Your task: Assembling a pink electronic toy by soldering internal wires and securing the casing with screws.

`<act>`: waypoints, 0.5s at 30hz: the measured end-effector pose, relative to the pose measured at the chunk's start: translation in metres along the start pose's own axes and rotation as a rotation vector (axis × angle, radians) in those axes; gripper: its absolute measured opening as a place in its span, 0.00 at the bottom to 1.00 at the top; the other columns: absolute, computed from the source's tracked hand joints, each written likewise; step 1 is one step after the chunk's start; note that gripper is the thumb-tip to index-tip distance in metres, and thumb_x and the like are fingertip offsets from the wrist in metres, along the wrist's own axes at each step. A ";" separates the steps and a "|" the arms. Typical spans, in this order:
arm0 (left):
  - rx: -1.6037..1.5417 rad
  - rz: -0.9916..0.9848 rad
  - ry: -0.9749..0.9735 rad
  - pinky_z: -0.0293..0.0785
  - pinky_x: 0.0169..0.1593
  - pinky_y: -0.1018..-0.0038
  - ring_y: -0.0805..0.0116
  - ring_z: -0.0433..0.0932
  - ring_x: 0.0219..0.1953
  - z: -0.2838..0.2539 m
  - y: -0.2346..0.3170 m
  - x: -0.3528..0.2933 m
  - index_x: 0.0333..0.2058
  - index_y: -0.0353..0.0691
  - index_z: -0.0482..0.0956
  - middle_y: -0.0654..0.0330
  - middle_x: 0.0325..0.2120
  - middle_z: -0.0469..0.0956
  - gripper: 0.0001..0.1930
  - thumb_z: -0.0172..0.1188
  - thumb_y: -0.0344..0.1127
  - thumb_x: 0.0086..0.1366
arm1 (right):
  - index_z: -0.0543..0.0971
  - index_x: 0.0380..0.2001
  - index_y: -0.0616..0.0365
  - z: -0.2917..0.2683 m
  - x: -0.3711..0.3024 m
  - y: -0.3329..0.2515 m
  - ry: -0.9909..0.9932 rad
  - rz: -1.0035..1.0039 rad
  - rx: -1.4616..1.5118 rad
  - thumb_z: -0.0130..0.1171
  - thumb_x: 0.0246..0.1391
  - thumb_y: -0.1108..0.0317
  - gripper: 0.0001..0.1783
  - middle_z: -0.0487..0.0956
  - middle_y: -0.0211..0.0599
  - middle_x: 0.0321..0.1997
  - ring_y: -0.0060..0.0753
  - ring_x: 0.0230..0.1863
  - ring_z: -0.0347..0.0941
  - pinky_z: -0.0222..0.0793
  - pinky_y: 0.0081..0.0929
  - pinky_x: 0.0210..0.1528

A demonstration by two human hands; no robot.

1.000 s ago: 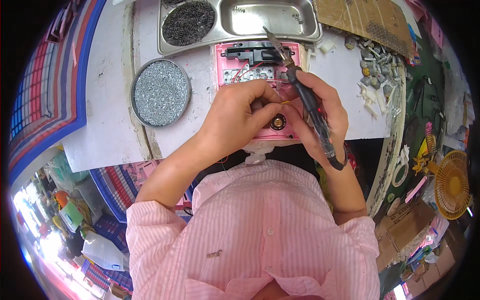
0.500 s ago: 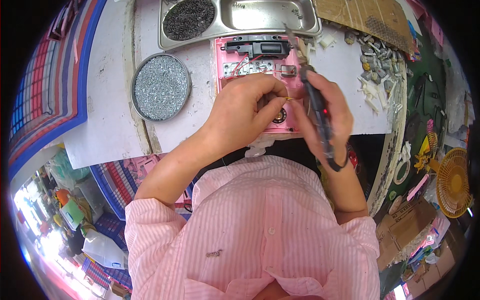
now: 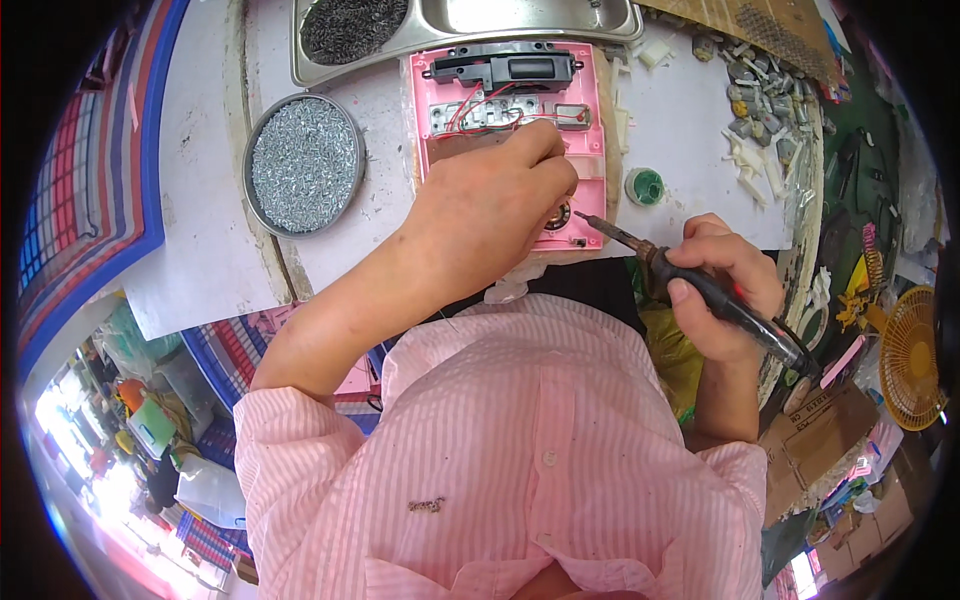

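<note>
My right hand grips a black soldering iron. The iron's metal tip points left, close to a small round black part in the lower part of a pink plastic housing. Over that housing my left hand is closed in a pinch; a thin yellow wire shows at its fingers, though the fingertips are mostly hidden. A black plastic module lies across the housing's far end. Below it sit a metal strip with red wires and a small silver motor.
A round dish of small silver screws stands to the left. Behind is a metal tray holding dark springs. A small tub with green contents is right of the housing. Several small motors and white pieces lie farther right.
My right hand has moved right and down, away from my left fingers, with the iron now angled leftward. The green tub has come into sight. The whole view has shifted slightly.
</note>
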State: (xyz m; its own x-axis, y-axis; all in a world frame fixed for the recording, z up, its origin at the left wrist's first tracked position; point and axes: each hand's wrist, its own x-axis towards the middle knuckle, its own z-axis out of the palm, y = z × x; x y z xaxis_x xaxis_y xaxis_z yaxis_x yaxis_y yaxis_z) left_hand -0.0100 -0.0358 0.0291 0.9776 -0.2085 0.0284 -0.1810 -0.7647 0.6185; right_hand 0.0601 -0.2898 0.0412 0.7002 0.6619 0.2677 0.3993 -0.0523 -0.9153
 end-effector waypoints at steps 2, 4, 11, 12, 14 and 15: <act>0.005 0.015 0.012 0.76 0.35 0.65 0.58 0.79 0.35 0.002 -0.001 0.000 0.38 0.43 0.78 0.61 0.38 0.74 0.09 0.64 0.27 0.58 | 0.81 0.34 0.64 0.002 0.003 0.000 -0.017 0.007 -0.016 0.65 0.39 0.75 0.13 0.66 0.28 0.17 0.27 0.20 0.60 0.53 0.26 0.24; 0.008 0.030 0.043 0.76 0.35 0.66 0.58 0.80 0.35 0.004 -0.001 -0.002 0.38 0.43 0.78 0.61 0.38 0.74 0.10 0.64 0.27 0.56 | 0.81 0.34 0.63 0.002 0.005 0.001 -0.034 0.002 -0.028 0.66 0.38 0.75 0.14 0.66 0.29 0.17 0.28 0.20 0.61 0.53 0.26 0.24; 0.037 0.049 0.071 0.76 0.34 0.67 0.60 0.80 0.34 0.005 0.000 -0.002 0.37 0.42 0.78 0.62 0.37 0.74 0.11 0.66 0.27 0.55 | 0.81 0.34 0.62 0.003 0.009 -0.003 -0.071 0.004 -0.093 0.67 0.38 0.74 0.14 0.67 0.29 0.17 0.29 0.20 0.62 0.55 0.26 0.24; 0.032 0.055 0.075 0.76 0.34 0.68 0.61 0.80 0.34 0.005 0.000 -0.001 0.37 0.42 0.78 0.62 0.37 0.74 0.11 0.66 0.27 0.55 | 0.82 0.34 0.62 0.003 0.009 -0.005 -0.075 0.011 -0.108 0.67 0.38 0.74 0.15 0.68 0.29 0.17 0.29 0.20 0.62 0.55 0.26 0.24; 0.039 0.068 0.075 0.76 0.34 0.68 0.61 0.80 0.33 0.005 -0.001 -0.001 0.37 0.42 0.78 0.62 0.37 0.74 0.10 0.66 0.27 0.55 | 0.82 0.34 0.63 0.002 0.010 -0.010 -0.069 0.019 -0.125 0.68 0.38 0.74 0.15 0.69 0.30 0.17 0.29 0.20 0.63 0.56 0.26 0.24; 0.052 0.072 0.073 0.76 0.34 0.68 0.60 0.80 0.33 0.005 -0.002 -0.001 0.37 0.42 0.78 0.62 0.37 0.74 0.10 0.66 0.27 0.55 | 0.82 0.34 0.63 0.002 0.010 -0.011 -0.059 0.015 -0.125 0.68 0.38 0.75 0.15 0.70 0.31 0.18 0.29 0.20 0.64 0.57 0.26 0.24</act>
State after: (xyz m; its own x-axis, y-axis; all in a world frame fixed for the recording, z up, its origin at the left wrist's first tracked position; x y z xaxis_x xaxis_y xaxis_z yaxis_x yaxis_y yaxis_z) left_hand -0.0114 -0.0374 0.0240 0.9667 -0.2204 0.1300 -0.2547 -0.7805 0.5709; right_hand 0.0614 -0.2809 0.0529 0.6723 0.7028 0.2325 0.4621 -0.1530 -0.8735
